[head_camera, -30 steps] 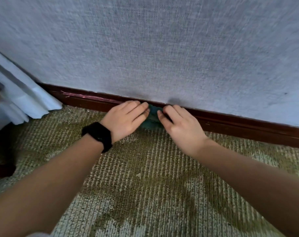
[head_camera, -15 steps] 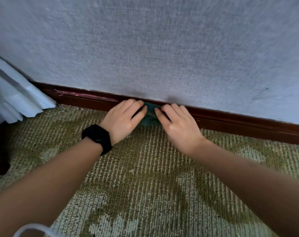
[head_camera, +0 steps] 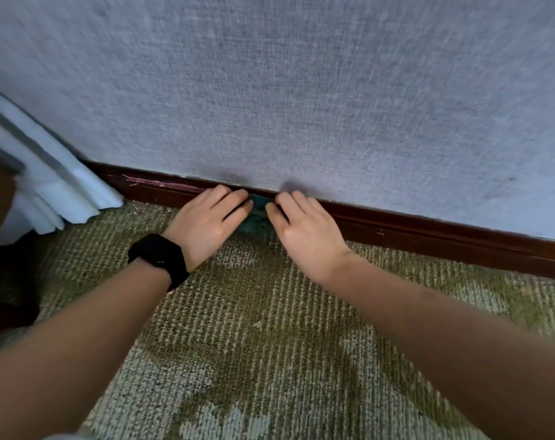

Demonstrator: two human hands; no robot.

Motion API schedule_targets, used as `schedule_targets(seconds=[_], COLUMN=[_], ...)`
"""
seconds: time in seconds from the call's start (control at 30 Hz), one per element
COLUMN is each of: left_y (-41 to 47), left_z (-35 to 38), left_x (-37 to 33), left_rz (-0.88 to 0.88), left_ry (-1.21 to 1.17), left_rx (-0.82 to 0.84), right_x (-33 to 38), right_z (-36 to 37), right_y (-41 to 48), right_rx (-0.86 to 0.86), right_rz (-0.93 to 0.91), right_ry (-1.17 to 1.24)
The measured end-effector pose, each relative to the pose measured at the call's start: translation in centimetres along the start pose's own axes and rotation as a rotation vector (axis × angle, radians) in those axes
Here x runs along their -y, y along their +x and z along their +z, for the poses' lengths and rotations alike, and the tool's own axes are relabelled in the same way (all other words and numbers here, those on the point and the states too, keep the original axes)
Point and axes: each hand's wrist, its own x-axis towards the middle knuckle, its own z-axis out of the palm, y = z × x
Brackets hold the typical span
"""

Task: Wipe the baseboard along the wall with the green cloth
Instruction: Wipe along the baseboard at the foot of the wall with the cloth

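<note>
Pressing down with left hand (head_camera: 206, 220) and right hand (head_camera: 304, 231), fingers flat and nearly straight, on the green cloth (head_camera: 257, 215) bunched between them against the baseboard (head_camera: 428, 231) at the floor's far edge. Mid-wipe, seemingly. Next calls for sliding along the board with steady pressure.
</note>
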Motion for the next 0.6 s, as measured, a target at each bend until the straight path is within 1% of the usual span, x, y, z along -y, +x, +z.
schedule_targets(seconds=[0.07, 0.13, 0.33, 0.47, 0.6], left_y=[0.0, 0.4, 3.2, 2.7, 0.7], left_z=[-0.1, 0.2, 1.2, 1.5, 1.6], left_x=[-0.7, -1.7, -4.7, -3.2, -0.8], left_rz=[-0.032, -0.037, 0.061, 0.134, 0.074], left_ry=[-0.003, -0.004, -0.034, 0.036, 0.046], left_rx=[-0.002, -0.052, -0.189, -0.204, -0.181], right_x=[-0.4, -1.1, -3.8, -2.8, -1.0], right_z=[-0.3, -0.5, -0.9, -0.2, 0.5], right_y=[-0.4, -1.1, -4.3, -3.3, -1.1], right_rx=[0.017, 0.013, 0.035, 0.008, -0.046], right_rz=[-0.004, 0.002, 0.025, 0.041, 0.006], right_ry=[-0.022, -0.021, -0.054, -0.022, -0.012])
